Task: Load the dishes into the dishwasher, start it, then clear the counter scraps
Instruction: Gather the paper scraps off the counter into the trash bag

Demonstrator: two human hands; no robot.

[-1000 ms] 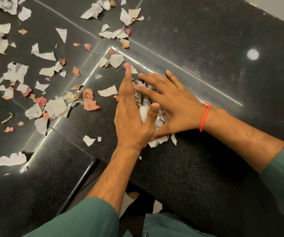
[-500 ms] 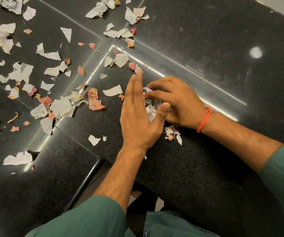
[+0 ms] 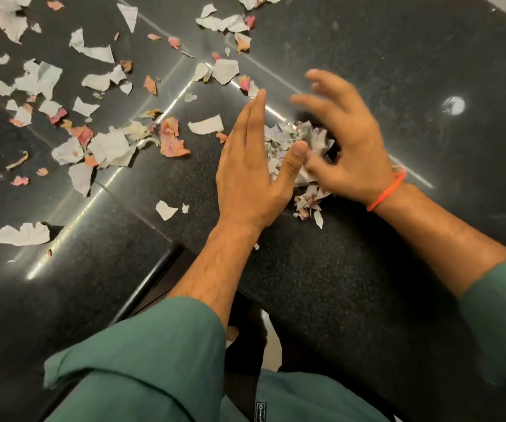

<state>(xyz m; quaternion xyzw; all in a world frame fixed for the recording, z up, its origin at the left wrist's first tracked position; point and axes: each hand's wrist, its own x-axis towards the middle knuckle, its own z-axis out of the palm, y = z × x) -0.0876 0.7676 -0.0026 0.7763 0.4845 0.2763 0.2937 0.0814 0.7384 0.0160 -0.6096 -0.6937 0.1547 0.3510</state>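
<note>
Scraps of torn paper and pink petals lie over our black stone counter [image 3: 367,284]; most of them are scattered [image 3: 105,144] through the upper left of the frame, and a small gathered pile [image 3: 294,138] sits at the centre, between our two hands; a few pieces of this pile [image 3: 308,205] lie just below our right wrist, near the counter edge. Our left hand [image 3: 245,175] stands on its side at the centre of the frame, fingers straight and together, thumb spread to the right; it is open and works like a wall against the left side of the pile, and the thumb tip touches the paper. Our right hand [image 3: 346,138] is at the centre right, over the right side of the pile; its fingers are spread and curved, blurred in the picture; we see no scrap pinched in them, so we read this hand as open also. An orange band [image 3: 387,190] is around the right wrist; green sleeves [image 3: 142,354] cover both forearms at the bottom of the frame. A larger pink piece [image 3: 171,141] lies left of our left hand, well apart from the pile.
</note>
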